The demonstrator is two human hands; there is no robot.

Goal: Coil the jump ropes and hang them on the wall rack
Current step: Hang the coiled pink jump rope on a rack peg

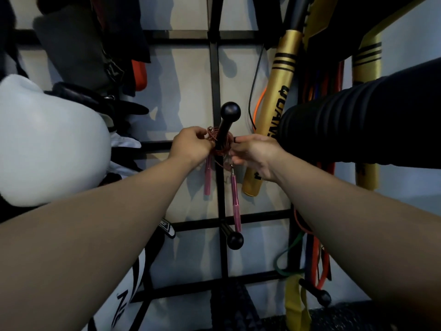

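Both hands pinch the coiled red rope (220, 145) around the ball-tipped peg (225, 125) of the wall rack (216, 68): left hand (191, 145) left, right hand (253, 154) right. Hanging step, I judge; next, settle the coil and let go, pink handles (235, 199) dangling.

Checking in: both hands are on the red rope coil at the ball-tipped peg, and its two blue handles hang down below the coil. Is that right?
Not quite: the handles are pink, not blue, as the head view shows. The rest holds: the left hand and right hand are both on the red rope coil at the ball-tipped peg, and the two handles hang down below the coil.
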